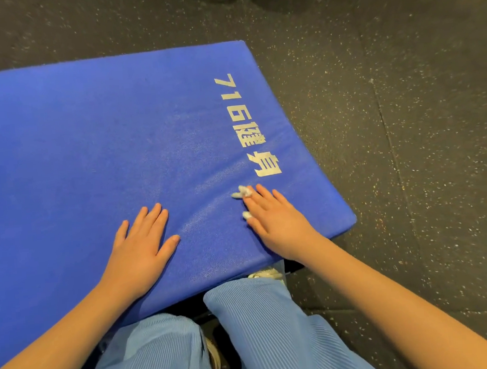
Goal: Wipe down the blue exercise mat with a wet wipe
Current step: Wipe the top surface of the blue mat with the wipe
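A thick blue exercise mat (pixel 101 131) with silver lettering near its right edge fills the left and middle of the head view. My right hand (pixel 277 222) presses flat on the mat near its front right corner, fingers straight, with a crumpled white wet wipe (pixel 243 192) under the fingers; bits of it show at the fingertips and beside the thumb. My left hand (pixel 142 247) rests flat on the mat a little to the left, fingers spread, holding nothing.
Dark speckled rubber floor (pixel 405 113) surrounds the mat at the right and the back. My legs in light blue ribbed trousers (pixel 262 328) are at the mat's front edge, a shoe (pixel 268 273) partly showing beneath it.
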{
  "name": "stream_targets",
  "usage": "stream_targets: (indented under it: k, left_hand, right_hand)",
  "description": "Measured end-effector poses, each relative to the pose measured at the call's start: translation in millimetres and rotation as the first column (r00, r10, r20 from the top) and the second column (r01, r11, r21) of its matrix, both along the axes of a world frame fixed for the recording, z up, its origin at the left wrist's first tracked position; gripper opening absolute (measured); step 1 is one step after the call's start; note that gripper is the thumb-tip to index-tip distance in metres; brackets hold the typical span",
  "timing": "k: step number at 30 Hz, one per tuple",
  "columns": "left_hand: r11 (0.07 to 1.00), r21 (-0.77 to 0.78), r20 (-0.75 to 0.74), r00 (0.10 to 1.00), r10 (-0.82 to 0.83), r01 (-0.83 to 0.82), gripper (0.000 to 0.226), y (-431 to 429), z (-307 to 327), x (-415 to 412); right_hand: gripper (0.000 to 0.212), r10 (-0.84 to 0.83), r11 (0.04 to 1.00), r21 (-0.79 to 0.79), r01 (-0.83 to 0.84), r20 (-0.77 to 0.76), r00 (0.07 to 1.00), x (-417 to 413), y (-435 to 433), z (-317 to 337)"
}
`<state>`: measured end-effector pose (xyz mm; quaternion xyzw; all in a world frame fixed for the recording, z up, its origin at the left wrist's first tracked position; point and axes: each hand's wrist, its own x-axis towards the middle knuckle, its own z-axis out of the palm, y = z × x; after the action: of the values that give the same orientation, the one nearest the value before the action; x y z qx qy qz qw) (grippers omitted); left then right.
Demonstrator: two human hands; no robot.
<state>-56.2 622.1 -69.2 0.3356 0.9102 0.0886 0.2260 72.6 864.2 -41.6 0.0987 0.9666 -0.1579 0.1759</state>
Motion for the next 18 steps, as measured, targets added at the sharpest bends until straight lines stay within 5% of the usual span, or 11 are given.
stream_targets:
  k: [7, 14, 18]
  left_hand:
    - [1.000, -0.017, -0.002, 1.000, 0.010, -0.010, 0.096, 2.0, 3.7, 2.9]
    - [1.000, -0.012, 0.006, 1.000, 0.016, -0.016, 0.071, -2.2, 7.5, 6.0]
    - [1.000, -0.005, -0.039, 0.999, 0.010, -0.010, 0.087, -3.3, 5.4, 7.8]
  right_hand:
    - [0.052, 0.184, 0.962, -0.183, -0.202, -0.107, 0.977, 13.8, -33.6, 9.0]
    - [0.041, -0.108, 0.986, -0.145, 0.083, -0.177, 0.978, 4.4, -17.6, 10.4]
    - [0.042, -0.221, 0.964, -0.192, 0.181, -0.213, 0.952, -10.1, -21.7, 9.2]
